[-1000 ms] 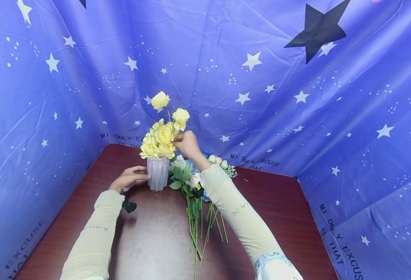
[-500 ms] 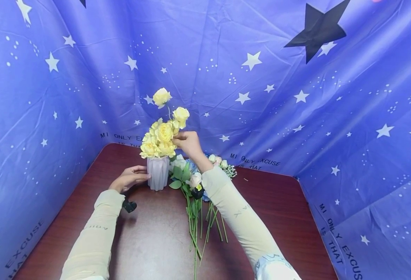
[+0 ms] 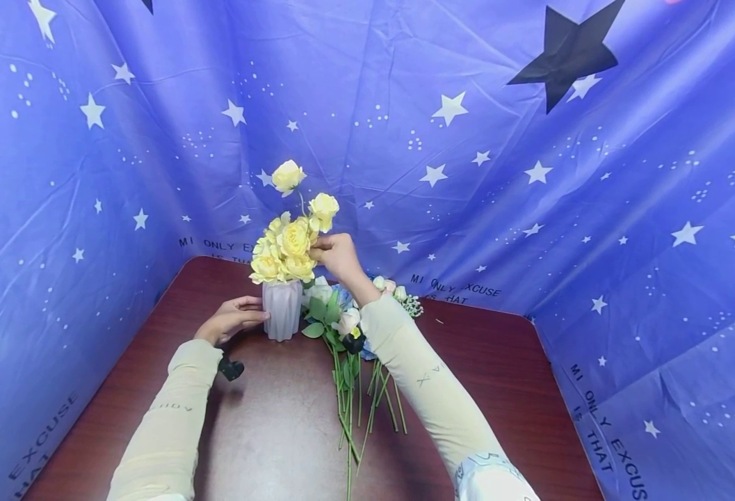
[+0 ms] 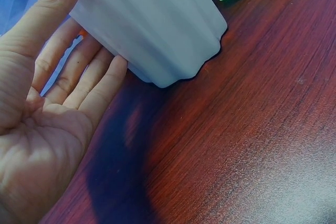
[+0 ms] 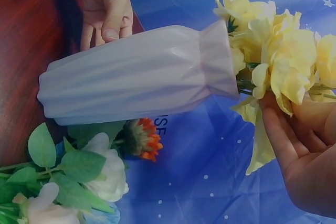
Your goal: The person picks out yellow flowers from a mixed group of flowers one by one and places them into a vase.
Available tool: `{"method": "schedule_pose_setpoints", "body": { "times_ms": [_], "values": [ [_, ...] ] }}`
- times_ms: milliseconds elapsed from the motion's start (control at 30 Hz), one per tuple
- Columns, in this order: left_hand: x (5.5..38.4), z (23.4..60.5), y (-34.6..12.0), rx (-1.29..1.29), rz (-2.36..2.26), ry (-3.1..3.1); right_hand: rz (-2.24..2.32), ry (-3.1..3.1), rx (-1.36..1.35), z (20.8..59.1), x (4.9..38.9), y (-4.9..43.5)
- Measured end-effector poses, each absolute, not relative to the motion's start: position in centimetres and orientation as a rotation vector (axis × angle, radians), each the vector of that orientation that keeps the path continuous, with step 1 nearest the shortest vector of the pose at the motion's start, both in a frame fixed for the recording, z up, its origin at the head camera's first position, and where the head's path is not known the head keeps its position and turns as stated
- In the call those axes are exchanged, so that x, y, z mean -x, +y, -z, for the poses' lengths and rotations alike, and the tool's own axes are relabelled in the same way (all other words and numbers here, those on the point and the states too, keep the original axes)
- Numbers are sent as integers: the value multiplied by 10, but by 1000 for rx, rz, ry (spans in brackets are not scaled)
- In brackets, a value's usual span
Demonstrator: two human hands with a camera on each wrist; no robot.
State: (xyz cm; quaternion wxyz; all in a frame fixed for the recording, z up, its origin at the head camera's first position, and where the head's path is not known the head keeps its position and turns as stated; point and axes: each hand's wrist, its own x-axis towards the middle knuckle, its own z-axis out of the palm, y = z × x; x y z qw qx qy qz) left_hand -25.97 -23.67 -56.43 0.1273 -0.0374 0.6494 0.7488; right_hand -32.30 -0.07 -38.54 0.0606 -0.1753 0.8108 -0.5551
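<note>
A pale, ribbed vase (image 3: 282,312) stands upright on the table, holding several yellow flowers (image 3: 295,239) that crowd over its rim. Two blooms rise higher on longer stems. My left hand (image 3: 232,321) touches the vase's left side; in the left wrist view its fingers (image 4: 101,85) lie nearly straight against the wall, not wrapped round it. My right hand (image 3: 337,256) pinches a yellow flower at the right of the bunch, just above the rim. In the right wrist view, petals hide the fingertips of that right hand (image 5: 310,150).
Right of the vase lies a pile of cut flowers, with white blooms (image 3: 349,321), green leaves (image 5: 79,161) and an orange flower (image 5: 144,139). Their long stems (image 3: 350,417) point toward the table's front. A blue star-printed cloth (image 3: 373,139) encloses the dark red table (image 3: 486,390).
The top yellow bloom shifts slightly up and then back down. Both hands keep nearly the same place, and the vase stays where it was.
</note>
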Motion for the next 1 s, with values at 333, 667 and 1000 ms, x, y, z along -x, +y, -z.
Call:
{"method": "schedule_pose_setpoints", "body": {
  "times_ms": [333, 667, 1000],
  "values": [
    [259, 564, -237, 107, -2157, 1900, 1710, 2408, 497, 382, 320, 2],
    [258, 562, -236, 88, -2150, 1911, 1645, 2421, 521, 377, 320, 9],
    [255, 560, -237, 74, -2101, 1958, 1617, 2428, 506, 362, 314, 20]
  ]
}}
